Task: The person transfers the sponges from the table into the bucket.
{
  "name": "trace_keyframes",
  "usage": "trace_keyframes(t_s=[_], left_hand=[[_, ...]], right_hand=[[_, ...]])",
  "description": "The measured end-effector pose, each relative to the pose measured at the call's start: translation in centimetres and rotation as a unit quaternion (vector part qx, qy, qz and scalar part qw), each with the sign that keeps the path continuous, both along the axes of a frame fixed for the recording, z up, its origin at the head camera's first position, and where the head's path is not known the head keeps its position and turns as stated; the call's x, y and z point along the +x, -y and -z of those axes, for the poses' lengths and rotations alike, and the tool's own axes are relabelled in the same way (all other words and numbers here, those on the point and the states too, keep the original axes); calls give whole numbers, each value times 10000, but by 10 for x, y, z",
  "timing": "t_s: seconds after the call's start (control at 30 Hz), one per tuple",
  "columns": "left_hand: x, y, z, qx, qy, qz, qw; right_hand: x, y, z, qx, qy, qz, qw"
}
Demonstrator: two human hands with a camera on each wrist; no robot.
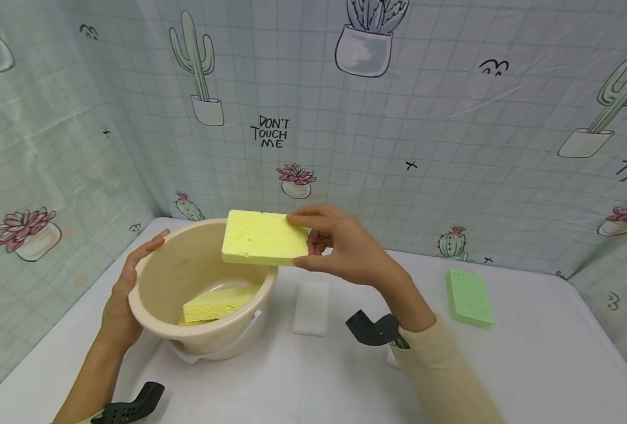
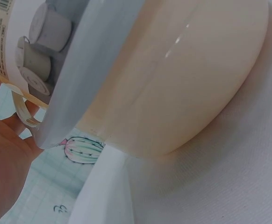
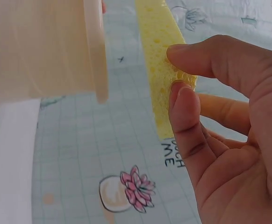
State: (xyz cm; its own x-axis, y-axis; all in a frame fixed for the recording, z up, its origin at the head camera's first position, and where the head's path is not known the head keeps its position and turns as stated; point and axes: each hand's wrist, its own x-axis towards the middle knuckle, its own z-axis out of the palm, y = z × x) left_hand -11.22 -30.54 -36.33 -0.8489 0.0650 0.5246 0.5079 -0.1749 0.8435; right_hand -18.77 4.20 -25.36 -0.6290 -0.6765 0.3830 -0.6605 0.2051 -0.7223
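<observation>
The right hand (image 1: 340,244) pinches a yellow sponge (image 1: 263,237) by one end, thumb below and fingers above, holding the rest out to its left, over the near-right part of the bucket's mouth. The right wrist view shows a gap between sponge and rim.

The left hand (image 1: 119,312) rests against the outside of the cream bucket (image 1: 178,277), at the rim; I cannot tell for sure whether its fingers curl over the edge. To that hand's right, inside the bucket, a second yellow sponge (image 1: 220,303) lies tilted on another yellow piece (image 1: 188,322). A pale handle (image 1: 188,355) hangs down the bucket's near side.

On the tabletop (image 1: 547,347) just below the right hand lies a white block (image 1: 312,309); well to that hand's right is a green sponge (image 1: 469,297). Beyond both hands hangs a grid-patterned cloth (image 1: 451,147) printed with cacti. Each wrist wears a black mount (image 1: 372,328).
</observation>
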Motion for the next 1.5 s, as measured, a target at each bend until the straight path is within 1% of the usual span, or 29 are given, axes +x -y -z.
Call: trace_keyframes(t_s=[0.3, 0.47, 0.63, 0.77, 0.97, 1.2, 1.5], left_hand=[[0, 1, 0, -131, 79, -150, 9998], [-1, 2, 0, -157, 90, -165, 9997], [0, 2, 0, -212, 132, -227, 9994], [1, 2, 0, -232, 198, -306, 9991], [0, 3, 0, -245, 114, -235, 9994], [0, 3, 1, -266, 115, -274, 9992], [1, 3, 0, -333, 81, -345, 9988]], right_hand=[[1, 34, 0, 161, 20, -160, 9997], [3, 54, 0, 471, 134, -230, 9985], [2, 68, 3, 769, 318, -218, 9963], [-1, 75, 6, 998, 345, -175, 9943], [-3, 85, 8, 1316, 225, -136, 9910], [-4, 91, 10, 1405, 299, -151, 9895], [-5, 92, 9, 1544, 96, -313, 9875]])
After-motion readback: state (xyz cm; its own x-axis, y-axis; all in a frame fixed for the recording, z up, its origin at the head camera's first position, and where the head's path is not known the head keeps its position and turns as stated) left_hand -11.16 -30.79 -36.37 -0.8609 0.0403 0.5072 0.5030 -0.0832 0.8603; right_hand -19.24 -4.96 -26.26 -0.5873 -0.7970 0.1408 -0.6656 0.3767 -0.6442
